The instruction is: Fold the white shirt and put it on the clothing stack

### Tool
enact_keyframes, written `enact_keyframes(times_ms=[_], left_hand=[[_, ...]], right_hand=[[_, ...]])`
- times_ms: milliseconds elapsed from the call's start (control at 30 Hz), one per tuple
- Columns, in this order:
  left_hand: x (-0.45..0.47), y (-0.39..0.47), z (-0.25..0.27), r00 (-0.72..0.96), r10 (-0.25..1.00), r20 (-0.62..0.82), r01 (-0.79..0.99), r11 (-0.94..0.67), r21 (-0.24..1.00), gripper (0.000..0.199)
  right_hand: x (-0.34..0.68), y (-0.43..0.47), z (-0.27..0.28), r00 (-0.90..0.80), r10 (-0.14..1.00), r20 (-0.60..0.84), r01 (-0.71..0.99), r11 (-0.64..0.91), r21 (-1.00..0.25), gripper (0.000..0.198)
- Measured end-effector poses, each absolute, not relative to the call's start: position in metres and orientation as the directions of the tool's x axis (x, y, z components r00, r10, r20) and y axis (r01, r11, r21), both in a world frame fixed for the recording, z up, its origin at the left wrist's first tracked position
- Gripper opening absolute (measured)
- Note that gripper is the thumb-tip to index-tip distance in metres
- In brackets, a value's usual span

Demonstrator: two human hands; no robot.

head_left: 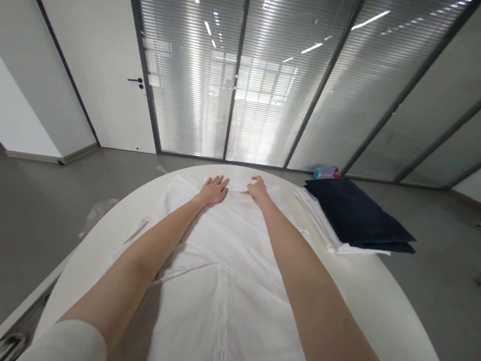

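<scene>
A white shirt (236, 225) lies spread over the round white table, with creases across its upper part. Lower in view, white cloth with a buttoned placket (222, 309) runs toward me; whether it belongs to the same shirt I cannot tell. My left hand (214, 189) rests flat on the far end of the shirt, its fingers stretched out. To its right, my right hand (258, 189) has its fingers curled at the shirt's far edge, pinching a bit of the cloth.
On the table's right side, a dark navy folded cloth (356, 211) sits on a stack of white folded cloth (319, 225). The table rim (413, 328) curves around. Beyond are a blue and red package (326, 173) on the floor, a glass partition (263, 120) and a door (107, 65).
</scene>
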State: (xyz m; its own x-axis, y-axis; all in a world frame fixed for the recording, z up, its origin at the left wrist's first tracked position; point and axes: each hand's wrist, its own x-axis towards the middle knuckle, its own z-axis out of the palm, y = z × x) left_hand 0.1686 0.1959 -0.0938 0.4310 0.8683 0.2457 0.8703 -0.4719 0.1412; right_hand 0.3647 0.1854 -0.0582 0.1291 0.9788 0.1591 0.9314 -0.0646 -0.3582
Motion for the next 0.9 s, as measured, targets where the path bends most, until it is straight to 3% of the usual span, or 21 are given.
enact_keyframes(times_ms=[133, 267, 367, 500, 733, 900], left_hand=[[0.169, 0.196, -0.094, 0.433, 0.872, 0.227, 0.872, -0.47, 0.14, 0.056], [0.173, 0.19, -0.09, 0.424, 0.867, 0.263, 0.872, -0.47, 0.141, 0.055], [0.177, 0.185, -0.089, 0.389, 0.865, 0.316, 0.879, -0.452, 0.155, 0.054], [0.181, 0.186, -0.092, 0.351, 0.895, 0.277, 0.897, -0.406, 0.175, 0.054], [0.168, 0.197, -0.089, 0.273, 0.955, 0.115, 0.932, -0.292, 0.214, 0.069], [0.163, 0.199, -0.086, 0.257, 0.962, 0.091, 0.935, -0.271, 0.229, 0.057]], right_hand=[[0.356, 0.169, -0.059, 0.226, 0.958, 0.179, 0.931, -0.159, -0.328, 0.045], [0.332, 0.16, -0.061, -0.011, 0.945, 0.328, 0.972, 0.088, -0.219, 0.044], [0.315, 0.16, -0.068, -0.17, 0.958, 0.23, 0.963, 0.212, -0.169, 0.053], [0.312, 0.166, -0.075, -0.2, 0.979, 0.032, 0.96, 0.202, -0.195, 0.059], [0.335, 0.175, -0.076, -0.13, 0.989, -0.073, 0.972, 0.113, -0.208, 0.081], [0.334, 0.175, -0.076, 0.001, 0.998, -0.062, 0.976, -0.015, -0.219, 0.091]])
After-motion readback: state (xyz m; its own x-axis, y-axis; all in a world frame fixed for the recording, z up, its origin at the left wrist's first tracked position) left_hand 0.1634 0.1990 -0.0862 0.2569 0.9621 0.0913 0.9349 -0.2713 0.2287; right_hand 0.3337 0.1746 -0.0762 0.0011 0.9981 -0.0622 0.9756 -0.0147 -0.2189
